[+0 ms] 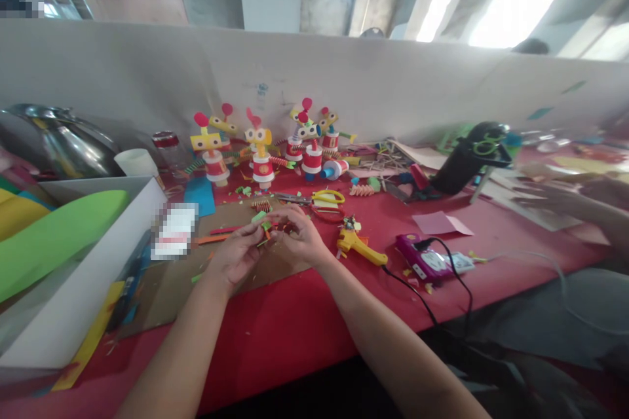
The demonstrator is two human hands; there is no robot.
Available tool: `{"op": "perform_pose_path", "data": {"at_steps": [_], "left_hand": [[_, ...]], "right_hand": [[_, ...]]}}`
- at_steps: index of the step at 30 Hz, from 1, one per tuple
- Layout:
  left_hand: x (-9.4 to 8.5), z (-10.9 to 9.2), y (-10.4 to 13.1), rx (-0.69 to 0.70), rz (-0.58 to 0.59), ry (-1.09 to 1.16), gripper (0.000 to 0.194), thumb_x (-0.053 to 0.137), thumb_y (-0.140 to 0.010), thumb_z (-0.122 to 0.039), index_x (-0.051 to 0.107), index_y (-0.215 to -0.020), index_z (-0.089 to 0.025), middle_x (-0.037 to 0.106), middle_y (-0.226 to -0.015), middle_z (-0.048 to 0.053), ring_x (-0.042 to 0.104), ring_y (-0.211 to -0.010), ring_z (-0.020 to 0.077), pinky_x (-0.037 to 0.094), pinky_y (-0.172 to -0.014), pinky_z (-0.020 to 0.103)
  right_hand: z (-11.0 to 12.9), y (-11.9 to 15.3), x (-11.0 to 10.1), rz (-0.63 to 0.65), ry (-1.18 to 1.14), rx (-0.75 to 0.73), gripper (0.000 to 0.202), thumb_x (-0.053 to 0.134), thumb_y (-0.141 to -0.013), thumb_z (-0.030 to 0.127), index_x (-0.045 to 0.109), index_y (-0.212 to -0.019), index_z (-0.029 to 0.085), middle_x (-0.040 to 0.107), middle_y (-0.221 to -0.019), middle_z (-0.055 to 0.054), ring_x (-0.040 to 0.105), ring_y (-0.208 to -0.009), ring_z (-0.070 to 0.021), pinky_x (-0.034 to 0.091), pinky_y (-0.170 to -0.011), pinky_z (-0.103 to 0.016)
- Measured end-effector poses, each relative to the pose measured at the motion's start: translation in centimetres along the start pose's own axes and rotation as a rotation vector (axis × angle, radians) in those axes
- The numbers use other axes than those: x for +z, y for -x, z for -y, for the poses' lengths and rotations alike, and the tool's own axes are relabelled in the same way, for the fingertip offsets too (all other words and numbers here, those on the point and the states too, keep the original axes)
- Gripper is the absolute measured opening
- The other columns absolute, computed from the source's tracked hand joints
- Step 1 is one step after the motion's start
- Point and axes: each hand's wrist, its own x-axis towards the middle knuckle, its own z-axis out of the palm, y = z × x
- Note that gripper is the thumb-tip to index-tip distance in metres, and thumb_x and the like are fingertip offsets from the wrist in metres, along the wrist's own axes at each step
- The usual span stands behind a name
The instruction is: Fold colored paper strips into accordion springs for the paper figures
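My left hand (236,254) pinches small green and orange paper strips (266,228) over a brown cardboard sheet (170,294). My right hand (301,236) meets it from the right, its fingers closed at the same strips; the fingertips are partly hidden. Just behind my hands lie a folded paper spring (262,206) and scissors with yellow and red handles (328,196). Loose red and orange paper strips (216,237) rest on the cardboard beside my left hand. To the right of my right hand is a yellow glue gun (362,247).
Several paper-cup figures (262,169) stand along the back. A white box (78,288) and a steel jug (73,144) are at left. A purple power strip (422,258) with cords, a black container (459,163) and another person's hand (555,200) are at right.
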Motion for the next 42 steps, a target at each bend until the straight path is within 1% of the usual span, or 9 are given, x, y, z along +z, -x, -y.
{"op": "perform_pose_path", "data": {"at_steps": [3, 8, 18, 24, 28, 31, 37, 40, 42], "left_hand": [[-0.5, -0.1, 0.0, -0.002, 0.020, -0.013, 0.018, 0.078, -0.064, -0.019, 0.070, -0.079, -0.016, 0.067, -0.075, 0.002, 0.062, -0.069, 0.0124, 0.050, -0.071, 0.027], [-0.8, 0.0, -0.2, -0.020, 0.020, 0.024, 0.021, 0.081, -0.058, -0.014, 0.068, -0.074, -0.015, 0.065, -0.071, 0.000, 0.061, -0.067, 0.0110, 0.050, -0.070, 0.025], [-1.5, 0.4, -0.1, -0.089, 0.086, -0.007, 0.024, 0.080, -0.062, -0.019, 0.070, -0.083, -0.014, 0.066, -0.074, 0.004, 0.062, -0.071, 0.0129, 0.049, -0.071, 0.027], [-1.5, 0.1, -0.1, -0.113, 0.012, -0.050, 0.022, 0.082, -0.057, -0.018, 0.068, -0.073, -0.012, 0.062, -0.065, 0.002, 0.055, -0.056, 0.0076, 0.043, -0.051, 0.017], [-0.5, 0.0, -0.1, -0.131, -0.051, -0.055, 0.017, 0.079, -0.056, -0.008, 0.068, -0.069, -0.012, 0.060, -0.058, 0.000, 0.047, -0.043, 0.0028, 0.032, -0.038, 0.012], [0.3, 0.0, 0.0, -0.121, -0.120, -0.040, 0.014, 0.076, -0.057, -0.003, 0.066, -0.063, -0.012, 0.059, -0.056, 0.000, 0.048, -0.043, 0.0037, 0.031, -0.036, 0.011], [0.7, 0.0, 0.1, 0.007, -0.195, -0.083, 0.018, 0.082, -0.051, -0.012, 0.071, -0.066, -0.014, 0.062, -0.056, 0.000, 0.053, -0.049, 0.0063, 0.040, -0.046, 0.016], [0.7, -0.2, 0.2, 0.065, -0.243, -0.228, 0.029, 0.084, -0.050, -0.025, 0.074, -0.075, -0.016, 0.068, -0.065, 0.002, 0.057, -0.058, 0.0101, 0.044, -0.056, 0.020], [0.8, -0.1, 0.3, 0.093, -0.249, -0.337, 0.038, 0.084, -0.050, -0.032, 0.075, -0.083, -0.016, 0.070, -0.072, 0.004, 0.059, -0.063, 0.0125, 0.045, -0.061, 0.023]], "right_hand": [[0.2, -0.2, -0.2, 0.085, 0.022, -0.050, 0.025, 0.066, -0.078, 0.031, 0.068, -0.103, 0.027, 0.051, -0.109, -0.006, 0.051, -0.106, -0.0195, 0.045, -0.088, -0.033], [0.3, -0.2, -0.2, 0.102, 0.022, -0.058, 0.028, 0.066, -0.079, 0.029, 0.067, -0.107, 0.028, 0.050, -0.109, -0.006, 0.051, -0.105, -0.0193, 0.045, -0.091, -0.035], [-0.8, 0.1, 0.8, 0.020, 0.041, -0.075, 0.018, 0.065, -0.079, 0.028, 0.071, -0.096, 0.028, 0.052, -0.105, -0.006, 0.052, -0.102, -0.0200, 0.044, -0.091, -0.037], [-0.8, 0.2, 1.0, 0.045, 0.066, -0.120, 0.020, 0.062, -0.081, 0.024, 0.070, -0.098, 0.028, 0.054, -0.108, -0.006, 0.052, -0.104, -0.0194, 0.043, -0.093, -0.036], [-0.8, 0.3, 1.2, 0.030, 0.050, -0.128, 0.021, 0.057, -0.082, 0.019, 0.070, -0.097, 0.028, 0.060, -0.100, -0.005, 0.058, -0.096, -0.0180, 0.047, -0.086, -0.033], [-1.0, 0.4, 1.6, -0.024, 0.043, -0.110, 0.020, 0.057, -0.081, 0.018, 0.070, -0.093, 0.027, 0.063, -0.097, -0.004, 0.059, -0.094, -0.0180, 0.047, -0.085, -0.032], [-0.6, 0.3, 1.6, -0.005, 0.006, -0.080, 0.019, 0.060, -0.082, 0.024, 0.071, -0.098, 0.027, 0.061, -0.103, -0.006, 0.058, -0.099, -0.0187, 0.044, -0.091, -0.034], [-0.2, 0.2, 1.1, 0.080, -0.074, -0.009, 0.025, 0.062, -0.082, 0.030, 0.068, -0.106, 0.027, 0.060, -0.112, -0.007, 0.055, -0.108, -0.0198, 0.044, -0.094, -0.034], [-0.1, 0.2, 0.8, 0.061, -0.085, 0.034, 0.025, 0.062, -0.082, 0.034, 0.069, -0.105, 0.026, 0.062, -0.110, -0.006, 0.057, -0.106, -0.0196, 0.046, -0.090, -0.032]]}}
